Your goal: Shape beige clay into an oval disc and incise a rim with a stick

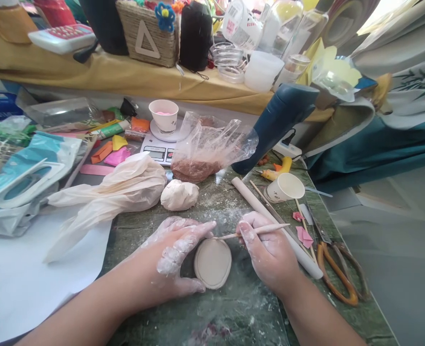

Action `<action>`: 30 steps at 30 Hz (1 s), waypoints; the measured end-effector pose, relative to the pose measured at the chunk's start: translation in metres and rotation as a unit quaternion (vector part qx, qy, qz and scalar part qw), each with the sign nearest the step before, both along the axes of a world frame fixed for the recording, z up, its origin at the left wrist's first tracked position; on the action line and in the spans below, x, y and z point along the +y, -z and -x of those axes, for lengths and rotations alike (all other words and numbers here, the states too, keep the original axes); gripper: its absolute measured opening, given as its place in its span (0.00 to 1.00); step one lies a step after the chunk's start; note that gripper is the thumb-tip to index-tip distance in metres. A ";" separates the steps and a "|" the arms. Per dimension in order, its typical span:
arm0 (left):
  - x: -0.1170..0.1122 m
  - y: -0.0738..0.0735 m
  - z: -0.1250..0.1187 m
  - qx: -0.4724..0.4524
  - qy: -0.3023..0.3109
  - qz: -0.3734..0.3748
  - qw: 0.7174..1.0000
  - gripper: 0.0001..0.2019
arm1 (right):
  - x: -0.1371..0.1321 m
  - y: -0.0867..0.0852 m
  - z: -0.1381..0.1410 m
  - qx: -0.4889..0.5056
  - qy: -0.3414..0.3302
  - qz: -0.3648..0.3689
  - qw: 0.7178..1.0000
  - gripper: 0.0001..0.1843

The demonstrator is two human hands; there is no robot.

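A flat round disc of pale clay lies on the green, flour-dusted work surface. My left hand, white with powder, curves around the disc's left edge, thumb below and fingers above. My right hand is closed on a thin wooden stick whose tip points left to the disc's upper rim. A ball of the same pale clay rests just behind my hands.
A white rolling pin, orange-handled scissors, pink scraps and a paper cup lie to the right. A plastic bag of brown powder, a kitchen scale with a cup, and a crumpled white bag sit behind. White paper covers the left.
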State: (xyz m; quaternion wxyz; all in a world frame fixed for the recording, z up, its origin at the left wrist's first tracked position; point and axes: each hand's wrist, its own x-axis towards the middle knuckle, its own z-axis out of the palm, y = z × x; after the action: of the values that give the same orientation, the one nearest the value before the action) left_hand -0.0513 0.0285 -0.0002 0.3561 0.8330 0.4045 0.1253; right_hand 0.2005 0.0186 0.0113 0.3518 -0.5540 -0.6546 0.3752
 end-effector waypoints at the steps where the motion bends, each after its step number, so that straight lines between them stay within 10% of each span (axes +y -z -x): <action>1: 0.000 0.000 0.000 0.001 0.000 0.000 1.000 0.48 | -0.001 -0.001 0.000 -0.002 -0.001 -0.003 1.000 0.18; 30: 0.001 -0.001 -0.002 -0.004 -0.001 -0.001 1.000 0.46 | -0.035 -0.006 -0.014 -0.069 -0.053 -0.059 0.995 0.10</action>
State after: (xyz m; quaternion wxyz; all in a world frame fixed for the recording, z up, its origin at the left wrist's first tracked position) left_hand -0.0495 0.0299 0.0012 0.3572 0.8324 0.4036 0.1291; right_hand 0.2150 -0.0159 0.0172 0.3175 -0.5215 -0.7265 0.3154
